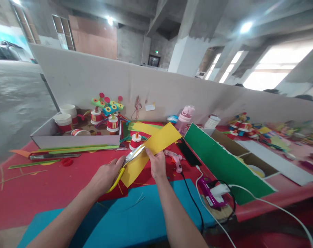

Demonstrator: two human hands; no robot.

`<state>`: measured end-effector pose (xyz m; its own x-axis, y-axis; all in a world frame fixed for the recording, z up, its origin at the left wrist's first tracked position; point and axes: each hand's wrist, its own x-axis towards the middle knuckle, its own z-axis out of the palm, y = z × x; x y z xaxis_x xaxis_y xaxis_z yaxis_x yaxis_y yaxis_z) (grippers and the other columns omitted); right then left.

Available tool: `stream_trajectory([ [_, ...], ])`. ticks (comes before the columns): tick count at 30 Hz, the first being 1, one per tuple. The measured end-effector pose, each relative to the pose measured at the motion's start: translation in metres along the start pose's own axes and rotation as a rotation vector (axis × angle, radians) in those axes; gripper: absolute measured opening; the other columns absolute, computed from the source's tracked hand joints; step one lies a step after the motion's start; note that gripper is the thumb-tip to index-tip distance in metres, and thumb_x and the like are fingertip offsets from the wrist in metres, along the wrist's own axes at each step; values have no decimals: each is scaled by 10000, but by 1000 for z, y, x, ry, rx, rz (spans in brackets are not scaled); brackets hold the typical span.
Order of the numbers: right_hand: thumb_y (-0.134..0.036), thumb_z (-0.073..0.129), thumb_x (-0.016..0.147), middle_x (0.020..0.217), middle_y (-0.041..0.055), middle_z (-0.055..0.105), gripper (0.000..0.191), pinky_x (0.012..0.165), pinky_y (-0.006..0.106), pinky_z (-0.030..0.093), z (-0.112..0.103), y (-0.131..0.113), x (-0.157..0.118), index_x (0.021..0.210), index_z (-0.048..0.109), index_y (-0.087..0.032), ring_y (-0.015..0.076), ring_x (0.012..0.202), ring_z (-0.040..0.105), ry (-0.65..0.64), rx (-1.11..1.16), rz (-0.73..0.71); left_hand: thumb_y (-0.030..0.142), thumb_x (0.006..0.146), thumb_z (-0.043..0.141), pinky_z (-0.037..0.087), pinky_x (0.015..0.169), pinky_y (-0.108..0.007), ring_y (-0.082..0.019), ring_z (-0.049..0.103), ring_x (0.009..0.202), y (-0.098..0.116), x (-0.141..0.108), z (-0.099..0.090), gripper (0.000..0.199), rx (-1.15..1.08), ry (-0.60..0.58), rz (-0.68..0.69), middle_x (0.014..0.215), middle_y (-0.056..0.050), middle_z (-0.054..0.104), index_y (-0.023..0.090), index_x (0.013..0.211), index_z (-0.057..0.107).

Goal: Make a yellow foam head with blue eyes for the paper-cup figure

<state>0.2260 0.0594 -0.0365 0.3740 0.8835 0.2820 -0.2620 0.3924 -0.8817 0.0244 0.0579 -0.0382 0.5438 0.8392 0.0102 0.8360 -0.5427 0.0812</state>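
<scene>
My left hand [108, 175] is closed around the yellow handles of a pair of scissors [134, 155]. The silver blades lie across a long yellow paper strip [164, 138], though I cannot tell how far they have cut. My right hand [157, 164] pinches that strip near its middle, thumb on top, close beside the blade tips. Just behind the blades stands a small red and white paper-cup figure [135, 142] with coiled paper arms. Further yellow and green paper sheets [146, 128] lie behind the strip.
A shallow box [76, 142] at the left holds cups and finished-looking cup figures. To the right are a pink glue gun [177, 166], a black phone [189, 154], a purple power strip [210, 198] with cables, a pink bottle [184, 120] and a green-sided box [223, 160].
</scene>
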Motion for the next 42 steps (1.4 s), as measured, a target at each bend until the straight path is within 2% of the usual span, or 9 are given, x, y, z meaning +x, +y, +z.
stream_trajectory([
  [12,-304,714,703,1183,82,650,508,968,401,462,2,1,0,1167,549,-177,223,1077,613,-5,44,4,245,901,329,463,642,-302,-248,645,849,0,0,-2,391,1,-3,-4,1090,-147,595,222,1288,285],
  [21,-332,708,705,1171,77,656,527,945,391,476,0,1,0,1182,541,-182,223,1063,618,6,-18,0,241,896,347,456,634,-282,-246,650,854,1,0,-3,416,7,-22,-9,1051,-143,613,229,1305,274],
  [25,-324,711,691,1071,80,698,421,877,385,511,-6,-1,2,1071,623,-165,241,976,651,-61,-182,-1,231,899,315,455,614,-293,-255,652,824,1,0,-7,393,36,-30,-4,1022,-143,620,211,1291,307],
  [28,-305,720,668,979,74,724,305,868,385,512,-9,0,4,940,691,-171,251,920,664,-58,-344,-66,244,899,320,457,609,-291,-255,653,817,1,0,-9,398,40,-26,-9,1024,-139,621,207,1295,309],
  [31,-295,719,670,977,70,726,294,876,377,508,-9,1,4,942,705,-185,247,915,665,-45,-387,-105,245,896,335,461,622,-283,-246,652,841,0,0,-8,414,27,-22,-10,1065,-139,613,218,1307,295],
  [35,-313,700,708,1051,82,706,350,907,390,496,-9,-2,4,1027,674,-169,239,963,655,-87,-246,-58,252,897,330,456,616,-279,-241,652,831,-1,0,-8,405,30,-17,-20,1076,-144,608,218,1300,301],
  [38,-319,680,740,1141,87,670,440,939,404,477,-11,-5,7,1145,598,-164,223,1019,636,-29,-117,-65,249,892,338,448,614,-271,-239,651,840,-3,0,-8,404,49,-24,-28,1108,-148,597,224,1294,305],
  [42,-301,723,697,1148,86,667,498,924,397,486,-15,-8,10,1152,569,-170,221,1009,639,25,-68,-36,255,898,327,440,614,-270,-235,650,832,-4,0,-7,399,40,-16,-15,1102,-143,602,222,1294,298],
])
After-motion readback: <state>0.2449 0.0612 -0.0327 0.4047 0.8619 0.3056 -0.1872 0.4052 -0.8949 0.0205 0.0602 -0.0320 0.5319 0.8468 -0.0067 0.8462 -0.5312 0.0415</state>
